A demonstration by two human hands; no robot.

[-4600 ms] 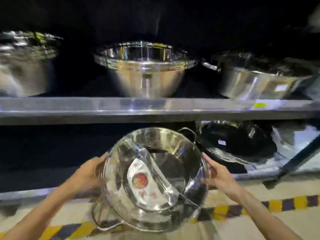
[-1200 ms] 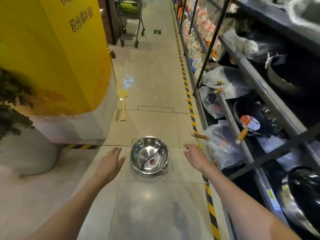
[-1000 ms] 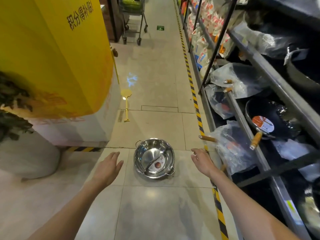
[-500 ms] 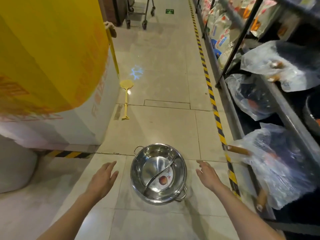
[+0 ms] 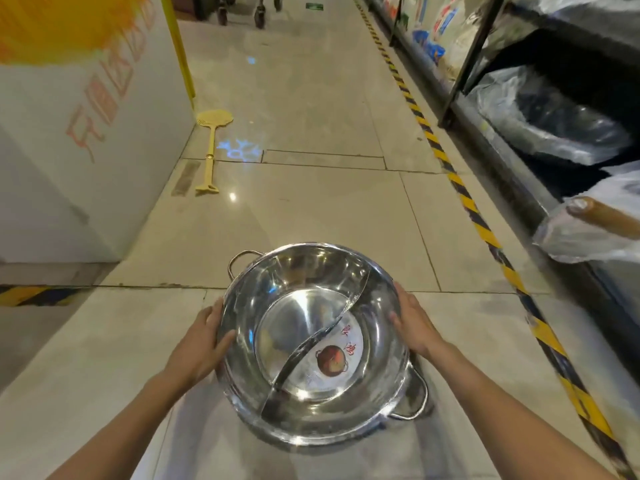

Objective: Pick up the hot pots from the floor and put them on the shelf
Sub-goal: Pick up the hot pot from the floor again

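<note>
On the glossy beige tile floor [image 5: 311,209] of the aisle we see a round stainless-steel hot pot [image 5: 313,344], mirror-bright, with a curved S-shaped divider splitting the bowl into two compartments and a round paper label with a red pot picture lying in the nearer one. Two thin wire loop handles stick out, one at the far left, one at the near right. We hold it with both arms stretched forward and down: our left hand [image 5: 199,344] presses its palm against the left wall with the thumb over the rim, and our right hand [image 5: 412,327] cups the right wall, fingers spread along the rim. Whether the pot rests on the floor or is just off it, we cannot tell. To the right runs a dark metal shelf [image 5: 512,168] carrying plastic-wrapped pans [image 5: 554,123], edged by yellow-black tape [image 5: 478,216]. A yellow plastic swatter [image 5: 211,147] lies by the white wall.
</note>
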